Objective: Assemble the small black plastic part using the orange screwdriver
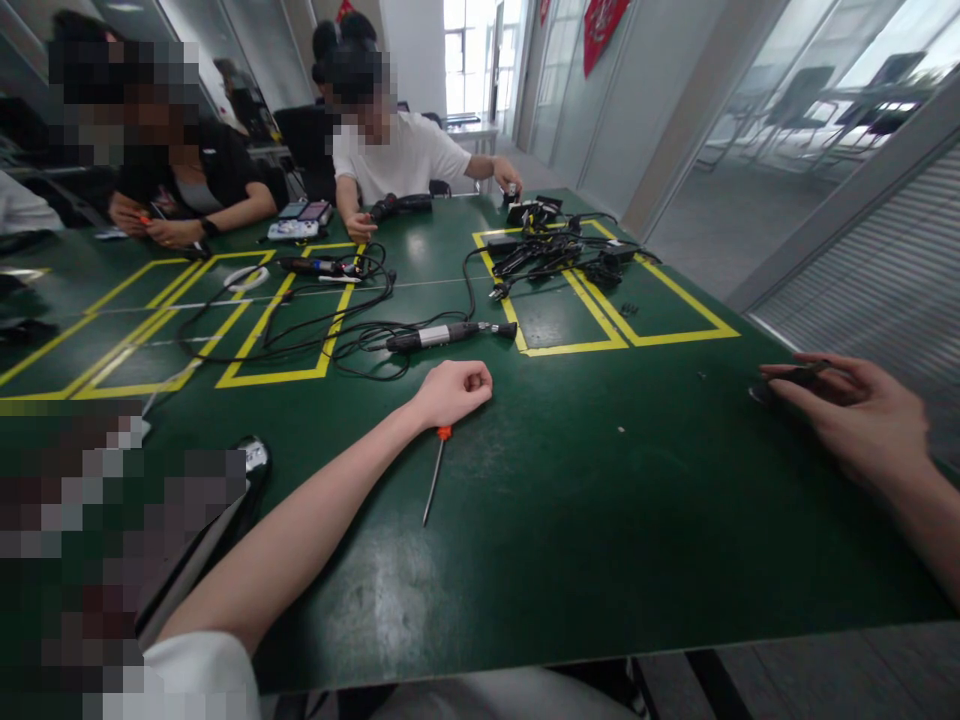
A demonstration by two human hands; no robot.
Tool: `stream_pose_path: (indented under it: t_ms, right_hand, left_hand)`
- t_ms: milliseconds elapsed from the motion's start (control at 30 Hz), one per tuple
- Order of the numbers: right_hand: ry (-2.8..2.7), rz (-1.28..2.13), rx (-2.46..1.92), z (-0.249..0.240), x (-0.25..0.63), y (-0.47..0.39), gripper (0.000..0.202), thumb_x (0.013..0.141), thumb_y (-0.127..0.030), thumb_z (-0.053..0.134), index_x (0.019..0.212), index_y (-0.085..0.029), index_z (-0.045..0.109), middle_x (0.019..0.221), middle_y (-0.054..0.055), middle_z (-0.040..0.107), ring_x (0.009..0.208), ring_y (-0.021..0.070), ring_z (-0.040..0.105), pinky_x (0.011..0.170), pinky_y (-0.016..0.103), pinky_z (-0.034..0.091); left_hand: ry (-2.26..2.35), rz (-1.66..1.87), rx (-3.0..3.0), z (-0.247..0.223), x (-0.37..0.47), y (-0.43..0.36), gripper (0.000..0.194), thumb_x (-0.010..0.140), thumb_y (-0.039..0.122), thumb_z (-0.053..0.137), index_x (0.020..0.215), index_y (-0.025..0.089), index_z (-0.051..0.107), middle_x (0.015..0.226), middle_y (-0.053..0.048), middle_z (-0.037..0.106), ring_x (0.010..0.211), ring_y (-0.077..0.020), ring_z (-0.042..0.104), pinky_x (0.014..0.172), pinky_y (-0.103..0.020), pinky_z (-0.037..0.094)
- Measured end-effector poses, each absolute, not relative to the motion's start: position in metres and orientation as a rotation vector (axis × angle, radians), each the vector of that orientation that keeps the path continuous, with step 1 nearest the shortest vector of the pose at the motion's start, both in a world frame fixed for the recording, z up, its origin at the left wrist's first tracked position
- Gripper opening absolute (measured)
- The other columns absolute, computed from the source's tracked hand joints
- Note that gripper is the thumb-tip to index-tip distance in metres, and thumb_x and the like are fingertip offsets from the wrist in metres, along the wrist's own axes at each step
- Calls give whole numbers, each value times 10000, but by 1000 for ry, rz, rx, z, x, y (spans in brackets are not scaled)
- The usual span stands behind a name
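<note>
My left hand (456, 392) rests on the green table (570, 540) with its fingers curled closed; what is inside the curl, if anything, is hidden. Just below it shows an orange-handled screwdriver (435, 475), its shaft pointing toward the table's front edge and the upper end of its handle hidden by the hand. At the right edge of the table, my right hand (855, 400) pinches a small dark object (806, 377) between thumb and fingers. Beyond my left hand lies a grey and black corded tool (442, 335).
Black cables (300, 340) sprawl across yellow tape outlines at the left. A heap of black adapters and cords (540, 250) is at the back right. Two people sit across the table, one touching a black tool (405, 204). A dark device (255, 460) is near my left forearm.
</note>
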State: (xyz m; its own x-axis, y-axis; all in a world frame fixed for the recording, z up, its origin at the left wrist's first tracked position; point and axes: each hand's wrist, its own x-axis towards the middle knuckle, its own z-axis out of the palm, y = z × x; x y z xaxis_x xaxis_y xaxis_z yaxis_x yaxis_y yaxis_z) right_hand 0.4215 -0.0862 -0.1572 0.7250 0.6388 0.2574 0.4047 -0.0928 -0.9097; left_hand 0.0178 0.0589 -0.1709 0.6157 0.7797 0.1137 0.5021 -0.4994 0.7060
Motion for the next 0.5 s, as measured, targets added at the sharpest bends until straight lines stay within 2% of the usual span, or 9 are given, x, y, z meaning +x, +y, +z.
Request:
stream_pose_path:
  t_ms: [100, 167, 233, 333, 433, 500]
  right_hand:
    - [-858, 275, -1698, -161, 428, -83, 538, 393, -371, 849, 872, -259, 630, 854, 41, 731, 956, 311, 723, 1079, 621, 500]
    - [-842, 279, -1669, -163, 432, -81, 578, 413, -414, 845, 911, -262, 594, 907, 59, 717, 1011, 322, 711, 1081, 618, 491]
    - [-831, 150, -1657, -162, 435, -80, 570, 483, -510, 819, 935, -265, 573, 1022, 101, 709, 1113, 356, 680, 1047, 631, 497]
    - [-1064, -323, -1715, -157, 436, -79, 437, 659, -600, 693, 915, -253, 621, 1140, 147, 708, 1182, 383, 641, 1012, 620, 480]
    - [-1616, -621, -1802, -152, 433, -73, 356, 810, -548, 518, 831, -235, 687, 965, 137, 759, 1013, 341, 679, 971, 575, 438]
    - [-1939, -637, -1927, -149, 430, -64, 361, 831, -484, 473, 810, -226, 724, 879, 132, 773, 925, 325, 671, 918, 557, 406]
  left_hand:
    - [1003, 564, 2198, -170, 18, 59, 114, 773, 220, 568, 752, 177, 672, 648, 23, 588, 618, -120, 506, 580, -226, 355]
    - [1008, 565, 2198, -170, 18, 59, 114, 774, 220, 570, 755, 177, 674, 649, 23, 589, 620, -120, 506, 581, -226, 354]
    - [1013, 565, 2197, -170, 18, 59, 117, 774, 226, 570, 755, 178, 675, 650, 22, 589, 622, -121, 505, 581, -226, 353]
    - [1008, 567, 2197, -171, 18, 59, 120, 774, 231, 569, 750, 179, 675, 650, 23, 589, 621, -121, 507, 581, -227, 352]
    - [1008, 571, 2207, -172, 18, 59, 119, 777, 231, 571, 750, 180, 674, 650, 25, 590, 619, -119, 506, 584, -228, 353]
    - [1010, 569, 2212, -172, 18, 59, 117, 778, 230, 573, 753, 178, 676, 650, 27, 590, 618, -117, 506, 585, -228, 354]
